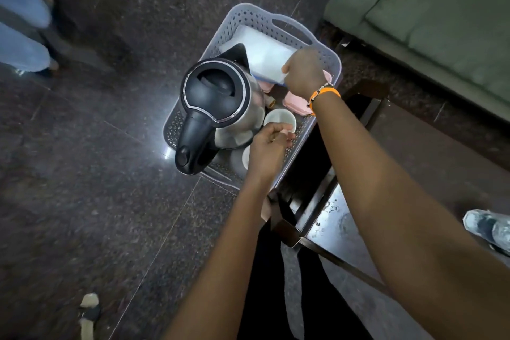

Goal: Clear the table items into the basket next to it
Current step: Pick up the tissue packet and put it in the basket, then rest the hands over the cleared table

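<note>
You see a perforated grey plastic basket [278, 22], a kettle [220, 102] of shiny steel with a glossy black plastic lid, smooth white cups [280, 119], a glossy speckled stone floor [96, 201] and a dark-framed table [331, 223] with a reflective top.

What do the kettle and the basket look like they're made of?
Kettle: body looks like polished steel, as it mirrors nearby things; lid and handle look like matte black plastic. Basket: probably moulded grey plastic, judging by its perforated walls and cut-out handle.
</note>
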The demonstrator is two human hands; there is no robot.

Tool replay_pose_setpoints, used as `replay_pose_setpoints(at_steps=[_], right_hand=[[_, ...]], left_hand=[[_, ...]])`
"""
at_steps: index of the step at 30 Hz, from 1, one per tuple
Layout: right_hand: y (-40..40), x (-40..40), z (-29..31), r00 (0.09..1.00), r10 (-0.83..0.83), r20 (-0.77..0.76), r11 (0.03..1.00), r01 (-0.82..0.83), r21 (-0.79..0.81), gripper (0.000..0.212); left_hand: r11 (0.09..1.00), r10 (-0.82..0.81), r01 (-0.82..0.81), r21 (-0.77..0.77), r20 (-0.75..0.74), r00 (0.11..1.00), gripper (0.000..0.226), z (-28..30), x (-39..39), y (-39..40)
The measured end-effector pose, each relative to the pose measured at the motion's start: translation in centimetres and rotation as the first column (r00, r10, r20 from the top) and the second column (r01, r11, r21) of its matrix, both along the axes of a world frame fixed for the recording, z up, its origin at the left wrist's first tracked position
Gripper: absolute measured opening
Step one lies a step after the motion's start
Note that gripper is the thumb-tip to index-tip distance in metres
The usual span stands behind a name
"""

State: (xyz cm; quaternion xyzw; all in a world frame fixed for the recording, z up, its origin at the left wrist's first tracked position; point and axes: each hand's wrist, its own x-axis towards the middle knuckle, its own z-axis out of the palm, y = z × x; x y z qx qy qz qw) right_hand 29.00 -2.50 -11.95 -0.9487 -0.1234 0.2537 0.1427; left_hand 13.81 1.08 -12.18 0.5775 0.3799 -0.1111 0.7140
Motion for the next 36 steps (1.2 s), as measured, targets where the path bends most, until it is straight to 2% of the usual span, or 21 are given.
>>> replay_pose_setpoints(at_steps=[3,5,9,13,16,22,30,36], right_hand=[[0.3,-0.6,0.2,0.998,0.064,0.016,0.997,-0.064,-0.035,0.031],[0.2,-0.8,0.2,0.997,0.074,-0.007,0.997,-0.074,-0.003,0.033],[-2.1,-1.7,1.1,0.99,-0.096,-0.099,0.969,0.116,0.218,0.038],[-6.3,-5.4,3.1,0.94,-0.308,-0.146,0.842,0.341,0.419,0.043],[-10.9,-9.0,3.4,0.89,-0.399,-0.222,0.763,0.457,0.458,0.039],[-21.6,-17.4,2.2,0.73,-0.576,-0.368,0.556,0.68,0.478,0.03],[-37.3,-25.7,-0.1,0.524,-0.736,-0.429,0.379,0.844,0.381,0.026],[-51.4,-30.1,-1.5,0.271,-0.844,-0.462,0.12,0.936,0.33,0.026]], left_hand=[[0.999,-0.026,0.027,0.021,-0.011,1.0,0.015,0.0,0.0,-0.2],[0.999,-0.038,0.039,0.028,-0.007,0.999,0.016,0.0,-0.1,-0.5],[0.998,-0.012,0.01,0.07,0.036,0.999,0.021,0.0,-0.3,-0.8],[0.994,0.051,-0.056,0.097,0.051,0.997,0.021,0.5,-0.4,-1.5],[0.993,0.043,-0.051,0.105,0.078,0.996,0.026,1.3,-1.1,-3.1],[0.978,-0.159,0.154,0.143,0.029,0.987,0.023,1.5,-3.8,-10.2],[0.894,-0.418,0.423,0.151,-0.063,0.906,0.019,1.1,-8.7,-25.2],[0.783,-0.607,0.615,0.094,-0.103,0.788,0.019,0.8,-10.5,-38.1]])
